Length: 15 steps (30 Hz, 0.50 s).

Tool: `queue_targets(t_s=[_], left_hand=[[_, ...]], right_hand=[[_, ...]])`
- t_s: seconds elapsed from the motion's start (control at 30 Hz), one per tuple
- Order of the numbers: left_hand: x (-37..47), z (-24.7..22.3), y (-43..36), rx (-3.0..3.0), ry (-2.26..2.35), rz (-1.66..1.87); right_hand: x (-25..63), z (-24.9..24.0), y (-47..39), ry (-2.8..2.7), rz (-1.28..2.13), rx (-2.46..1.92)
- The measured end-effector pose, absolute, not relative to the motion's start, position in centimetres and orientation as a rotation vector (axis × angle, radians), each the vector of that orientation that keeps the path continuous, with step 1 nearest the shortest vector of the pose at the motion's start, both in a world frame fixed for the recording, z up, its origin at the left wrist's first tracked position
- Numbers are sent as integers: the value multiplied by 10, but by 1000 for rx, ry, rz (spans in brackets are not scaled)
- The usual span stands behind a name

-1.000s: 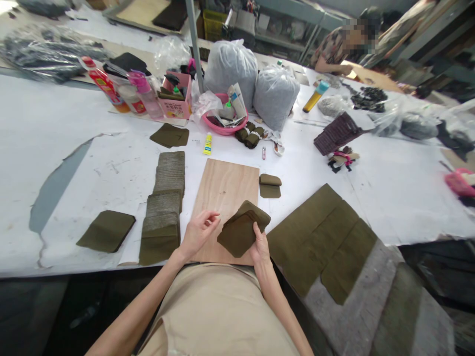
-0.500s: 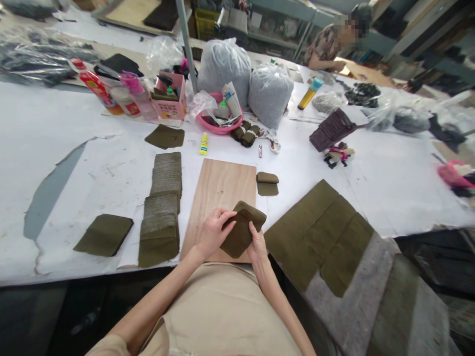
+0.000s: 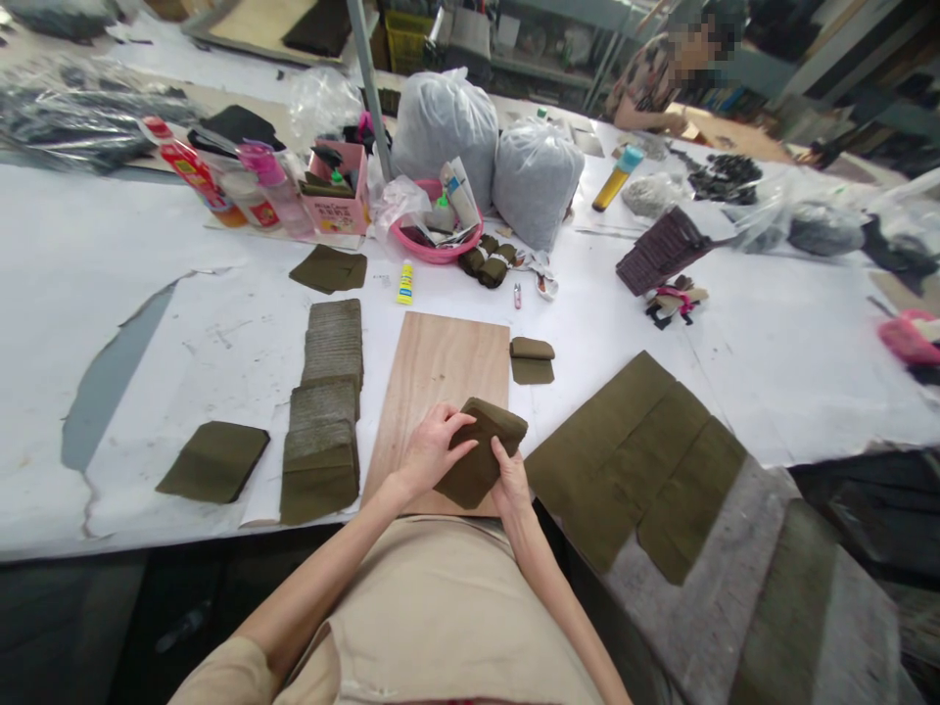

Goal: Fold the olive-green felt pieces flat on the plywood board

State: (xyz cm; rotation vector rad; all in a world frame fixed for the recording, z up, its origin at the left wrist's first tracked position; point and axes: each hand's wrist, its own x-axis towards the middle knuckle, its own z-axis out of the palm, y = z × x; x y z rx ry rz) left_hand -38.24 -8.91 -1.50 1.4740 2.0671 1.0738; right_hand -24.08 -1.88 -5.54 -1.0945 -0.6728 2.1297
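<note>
An olive-green fabric piece (image 3: 481,455) is held up over the near end of a wooden board (image 3: 447,357). My right hand (image 3: 510,480) grips its right side, thumb on top and the other fingers hidden beneath. My left hand (image 3: 433,446) is at the piece's left side, with thumb and index finger apart over its upper face. Right of the board lies a small folded olive piece (image 3: 533,362). To the left, an overlapping row of olive pieces (image 3: 321,470) runs away from me, and a separate olive stack (image 3: 214,460) lies farther left.
Large olive panels (image 3: 638,460) lie at the right over the table edge. Farther back are a yellow tube (image 3: 405,284), small pink snips (image 3: 517,296), a pink basket (image 3: 441,257), stuffed bags (image 3: 540,181) and bottles (image 3: 192,176). Another person (image 3: 646,93) sits at the back right.
The fold on the fabric's upper face, near my left fingertips, now looks flatter. My left fingers have shifted slightly right; my right hand keeps its grip. The whole view has shifted a little.
</note>
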Motion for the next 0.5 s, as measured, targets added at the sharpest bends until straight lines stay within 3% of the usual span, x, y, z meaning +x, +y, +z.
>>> queue_targets(t_s=[0.5], left_hand=[[-389, -45, -103, 1273, 1975, 979]], right_hand=[[-240, -55, -18, -588, 2101, -1103]])
